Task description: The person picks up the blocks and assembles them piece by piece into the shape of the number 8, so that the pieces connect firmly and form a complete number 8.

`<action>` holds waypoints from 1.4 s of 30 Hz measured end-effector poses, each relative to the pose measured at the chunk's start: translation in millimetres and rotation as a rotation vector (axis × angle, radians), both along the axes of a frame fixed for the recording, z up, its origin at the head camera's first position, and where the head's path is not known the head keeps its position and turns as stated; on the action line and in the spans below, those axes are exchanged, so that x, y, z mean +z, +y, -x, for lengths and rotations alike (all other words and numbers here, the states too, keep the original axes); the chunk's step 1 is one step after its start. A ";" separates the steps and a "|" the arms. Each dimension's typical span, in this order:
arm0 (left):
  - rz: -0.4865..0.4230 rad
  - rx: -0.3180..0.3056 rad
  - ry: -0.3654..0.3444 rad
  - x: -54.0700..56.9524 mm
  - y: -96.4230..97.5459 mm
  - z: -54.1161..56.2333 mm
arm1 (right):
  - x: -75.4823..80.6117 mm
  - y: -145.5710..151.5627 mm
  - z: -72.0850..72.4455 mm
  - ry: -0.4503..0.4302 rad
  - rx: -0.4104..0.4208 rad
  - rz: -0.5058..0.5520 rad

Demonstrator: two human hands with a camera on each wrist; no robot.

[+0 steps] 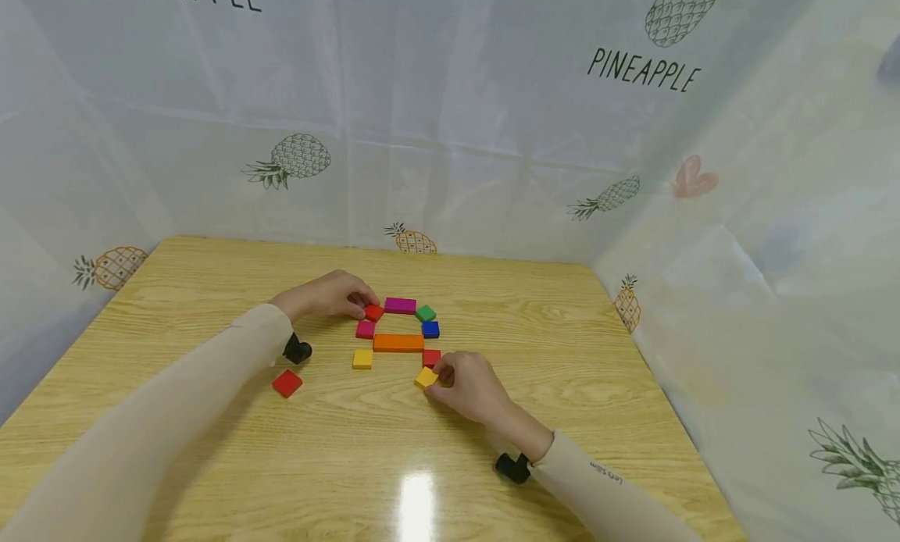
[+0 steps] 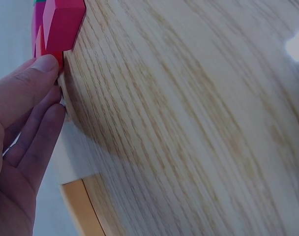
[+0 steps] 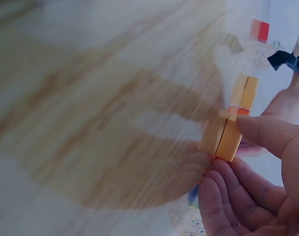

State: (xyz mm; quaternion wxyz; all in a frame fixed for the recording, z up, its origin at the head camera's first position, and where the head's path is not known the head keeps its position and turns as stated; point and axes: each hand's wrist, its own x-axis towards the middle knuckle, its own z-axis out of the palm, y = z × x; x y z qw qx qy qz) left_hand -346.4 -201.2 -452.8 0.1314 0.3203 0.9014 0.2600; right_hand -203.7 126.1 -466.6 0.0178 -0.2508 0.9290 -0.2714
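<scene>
My left hand (image 1: 330,294) pinches a small red block (image 1: 374,313) at the upper left of a loop of coloured blocks. In the left wrist view my thumb lies on that red block, close to a pink block (image 2: 65,24). Lower right, my right hand (image 1: 473,387) pinches a yellow block (image 3: 229,139) between thumb and fingers, just below another red block (image 1: 432,358). The loop also has a magenta bar (image 1: 401,305) on top, a green block (image 1: 425,314), a blue block (image 1: 430,329) and a long orange bar (image 1: 398,343) across the middle.
Another yellow block (image 1: 362,359) lies below the orange bar's left end. A separate red block (image 1: 287,383) sits by my left forearm. The wooden table (image 1: 316,464) meets a pineapple-print curtain (image 1: 450,151) at the back and sides.
</scene>
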 end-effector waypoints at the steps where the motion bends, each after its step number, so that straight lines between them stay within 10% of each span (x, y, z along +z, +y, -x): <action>1: 0.002 0.004 -0.006 -0.2 -0.2 0.4 | -0.3 0.0 0.1 -0.001 0.001 0.003; 42: -0.030 -0.003 0.001 2.8 -10.4 -2.0 | -1.8 1.9 -0.4 -0.019 -0.015 0.011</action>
